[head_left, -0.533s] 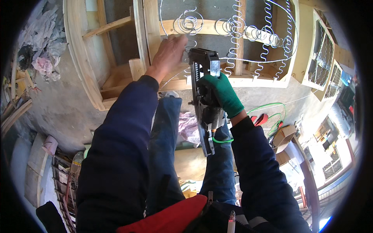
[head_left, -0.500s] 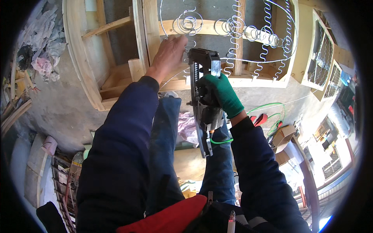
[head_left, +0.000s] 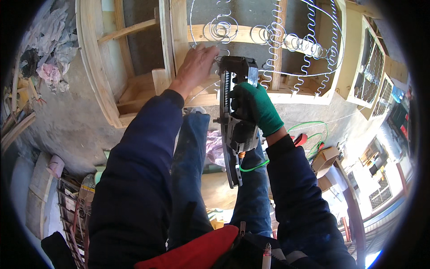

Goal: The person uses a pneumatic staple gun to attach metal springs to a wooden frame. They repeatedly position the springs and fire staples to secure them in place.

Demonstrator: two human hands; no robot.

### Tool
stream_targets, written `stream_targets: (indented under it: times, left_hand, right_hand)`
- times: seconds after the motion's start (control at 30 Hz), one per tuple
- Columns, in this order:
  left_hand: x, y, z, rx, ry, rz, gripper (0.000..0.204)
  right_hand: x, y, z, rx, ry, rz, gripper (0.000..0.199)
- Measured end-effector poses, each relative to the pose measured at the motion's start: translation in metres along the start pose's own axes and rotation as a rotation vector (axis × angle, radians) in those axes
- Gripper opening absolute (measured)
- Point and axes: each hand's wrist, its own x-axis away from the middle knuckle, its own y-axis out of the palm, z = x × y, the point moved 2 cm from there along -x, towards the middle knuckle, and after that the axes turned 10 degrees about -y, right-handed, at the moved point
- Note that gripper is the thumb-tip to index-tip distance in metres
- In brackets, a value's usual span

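Note:
My right hand [head_left: 254, 106], in a green glove, grips a grey pneumatic staple gun [head_left: 234, 121] held nose-up against a wooden furniture frame [head_left: 179, 31]. My bare left hand [head_left: 195, 67] presses on the frame's wood rail next to the gun's nose, fingers laid over a metal spring wire. Coil springs [head_left: 220, 30] and zigzag wire springs [head_left: 309, 40] span the frame above both hands. A green air hose [head_left: 253, 167] trails from the gun's base.
Another wooden frame with wire mesh [head_left: 367, 58] leans at the right. Rags lie piled [head_left: 49, 49] on the concrete floor at upper left. Cardboard boxes [head_left: 324, 159] and a red tool [head_left: 299, 140] sit at my right. Wood pieces lie at lower left.
None of note: both hands and the staple gun keep nearly the same position on the frame.

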Motion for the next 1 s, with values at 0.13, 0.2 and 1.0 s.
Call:
stream_targets:
  times: [0.13,0.2,1.0]
  left_hand:
    - [0.002,0.005,-0.003,-0.022,-0.016,-0.025,0.021]
    - [0.002,0.007,-0.004,-0.022,-0.03,-0.026,0.018]
    - [0.01,0.008,-0.008,0.029,-0.081,-0.004,0.02]
  right_hand:
    - [-0.003,0.002,-0.005,-0.02,-0.011,-0.005,0.026]
    - [-0.006,0.004,-0.012,-0.002,0.003,-0.004,0.026]
    - [-0.019,0.017,-0.028,0.044,0.068,-0.092,0.03]
